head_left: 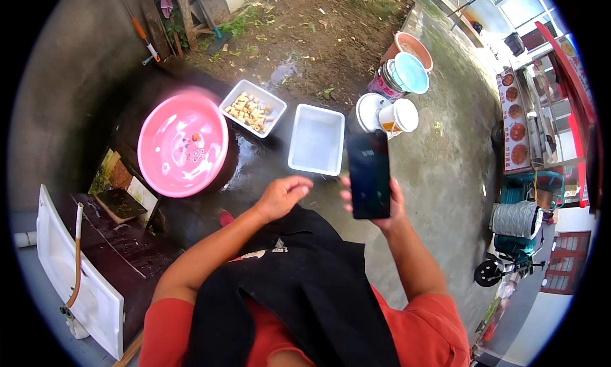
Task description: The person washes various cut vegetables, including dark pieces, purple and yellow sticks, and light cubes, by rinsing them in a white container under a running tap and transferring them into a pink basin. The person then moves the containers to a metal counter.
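Note:
In my right hand (pixel 396 204) is a black smartphone (pixel 369 176), held upright with its dark screen facing me. The thumb lies along one side and the fingertips show at the other. My left hand (pixel 283 197) is loosely curled in front of my apron, with nothing visible in it. Just beyond it stands a white rectangular plastic tub (pixel 316 139) with nothing visible in it. Left of that, a second white tub (pixel 233 91) holds several short, pale tan chunks (pixel 249 112). A large pink basin (pixel 151 144) with small bits at its bottom sits farther left.
Paint buckets (pixel 399 116), a light blue basin (pixel 411 73) and a brown tub (pixel 415 44) stand ahead to the right. At lower left is a white sink (pixel 83 284) with a hose. A scooter (pixel 509 265) and a food cart (pixel 541 119) are far right.

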`<state>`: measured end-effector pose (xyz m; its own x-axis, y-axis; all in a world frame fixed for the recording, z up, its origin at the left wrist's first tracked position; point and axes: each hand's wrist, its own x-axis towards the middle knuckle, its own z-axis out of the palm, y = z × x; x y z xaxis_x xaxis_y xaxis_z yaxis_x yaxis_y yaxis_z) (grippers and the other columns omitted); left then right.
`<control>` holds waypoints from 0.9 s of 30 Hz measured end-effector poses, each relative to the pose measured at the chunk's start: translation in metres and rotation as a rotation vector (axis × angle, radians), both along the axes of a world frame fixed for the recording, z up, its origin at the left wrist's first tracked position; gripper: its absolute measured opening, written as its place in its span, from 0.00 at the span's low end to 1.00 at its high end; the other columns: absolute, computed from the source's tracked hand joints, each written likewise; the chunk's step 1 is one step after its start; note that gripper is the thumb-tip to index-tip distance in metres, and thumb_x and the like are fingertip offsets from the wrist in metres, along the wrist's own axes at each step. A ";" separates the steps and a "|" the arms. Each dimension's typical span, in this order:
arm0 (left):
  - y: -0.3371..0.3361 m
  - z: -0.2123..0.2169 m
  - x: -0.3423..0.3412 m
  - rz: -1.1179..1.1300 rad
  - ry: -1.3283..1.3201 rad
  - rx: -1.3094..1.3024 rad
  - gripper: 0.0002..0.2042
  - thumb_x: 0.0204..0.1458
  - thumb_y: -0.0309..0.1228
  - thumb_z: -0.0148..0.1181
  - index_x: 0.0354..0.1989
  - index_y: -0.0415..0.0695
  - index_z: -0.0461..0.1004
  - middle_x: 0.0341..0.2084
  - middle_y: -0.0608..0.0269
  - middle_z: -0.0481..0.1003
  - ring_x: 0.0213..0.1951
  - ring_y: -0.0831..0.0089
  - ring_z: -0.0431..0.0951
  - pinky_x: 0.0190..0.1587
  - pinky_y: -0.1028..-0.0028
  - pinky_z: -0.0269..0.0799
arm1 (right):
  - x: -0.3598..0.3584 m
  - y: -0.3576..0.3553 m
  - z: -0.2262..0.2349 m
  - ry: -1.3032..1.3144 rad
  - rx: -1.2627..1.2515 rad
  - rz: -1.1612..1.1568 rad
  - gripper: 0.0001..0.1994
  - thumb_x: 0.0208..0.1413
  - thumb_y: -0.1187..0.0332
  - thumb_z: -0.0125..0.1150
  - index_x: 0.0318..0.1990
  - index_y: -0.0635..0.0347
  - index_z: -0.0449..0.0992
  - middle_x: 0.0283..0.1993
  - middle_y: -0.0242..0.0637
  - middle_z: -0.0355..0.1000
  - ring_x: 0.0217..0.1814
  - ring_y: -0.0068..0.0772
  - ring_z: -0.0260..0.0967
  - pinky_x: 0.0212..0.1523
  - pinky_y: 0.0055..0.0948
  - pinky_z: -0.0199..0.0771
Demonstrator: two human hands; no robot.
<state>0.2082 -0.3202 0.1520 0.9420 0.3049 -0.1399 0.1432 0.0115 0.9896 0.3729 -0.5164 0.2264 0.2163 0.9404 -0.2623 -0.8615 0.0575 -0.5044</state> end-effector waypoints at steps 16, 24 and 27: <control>0.061 0.074 -0.025 0.457 -0.529 -1.224 0.21 0.60 0.45 0.39 0.52 0.40 0.63 0.46 0.58 0.70 0.48 0.68 0.71 0.52 0.68 0.65 | -0.081 0.168 0.016 -0.391 -0.326 -0.070 0.19 0.60 0.60 0.46 0.50 0.67 0.68 0.44 0.37 0.70 0.43 0.25 0.68 0.45 0.25 0.69; 0.073 0.079 -0.032 0.615 -0.576 -1.081 0.21 0.60 0.43 0.39 0.52 0.38 0.63 0.45 0.57 0.70 0.46 0.68 0.72 0.49 0.67 0.68 | -0.086 0.176 0.029 -1.156 -0.089 0.118 0.33 0.50 0.75 0.59 0.63 0.66 0.50 0.48 0.37 0.68 0.41 0.22 0.68 0.37 0.20 0.71; 0.072 0.081 -0.031 0.634 -0.582 -1.057 0.21 0.60 0.43 0.39 0.52 0.38 0.62 0.45 0.57 0.70 0.46 0.68 0.72 0.49 0.67 0.68 | -0.084 0.180 0.000 -1.331 0.011 -0.007 0.31 0.52 0.77 0.54 0.63 0.66 0.50 0.48 0.38 0.68 0.39 0.22 0.68 0.30 0.18 0.72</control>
<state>0.1771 -0.2481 0.2327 0.6836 0.6994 -0.2087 -0.6014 0.7018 0.3819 0.2893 -0.3364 0.2261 0.3045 0.9391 0.1592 0.2851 0.0696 -0.9560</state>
